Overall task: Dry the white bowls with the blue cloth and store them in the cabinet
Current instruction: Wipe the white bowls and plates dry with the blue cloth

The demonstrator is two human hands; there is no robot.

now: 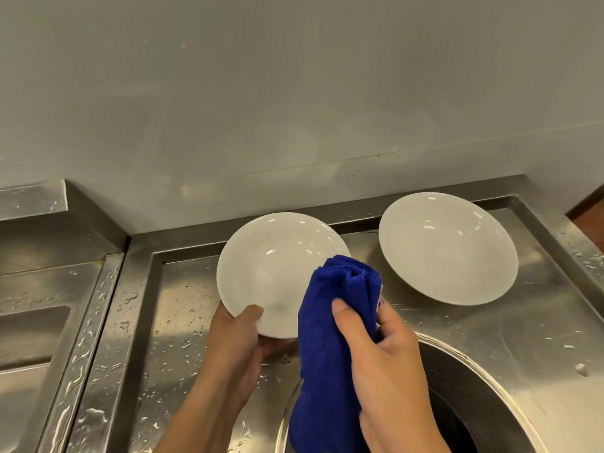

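Two round white glazed bowls are in view above a wet stainless-steel counter (pixel 183 308) whose raised rim meets a plain pale grey wall (pixel 294 93) at the back. Water droplets bead across the metal. A round sink opening (pixel 464 397) is cut into the counter at lower right, and a second steel unit (pixel 42 289) with a recessed tray adjoins it on the left. At the far right edge a strip of brown surface (pixel 588 217) shows; what it belongs to cannot be told.

The first white bowl (pixel 277 273) is tilted with its hollow facing the camera, lifted off the counter by the left hand (pixel 238 341), whose thumb presses on the inner lower rim while the fingers curl behind it. The second white bowl (pixel 447 248) leans tilted at the back right, its lower edge on the counter, well apart from both hands.

One deep blue fluffy microfibre cloth (pixel 330 322) is bunched in the right hand (pixel 385 364), fingers closed around its middle. Its upper end overlaps the right rim of the held bowl, and its lower end hangs over the sink edge.
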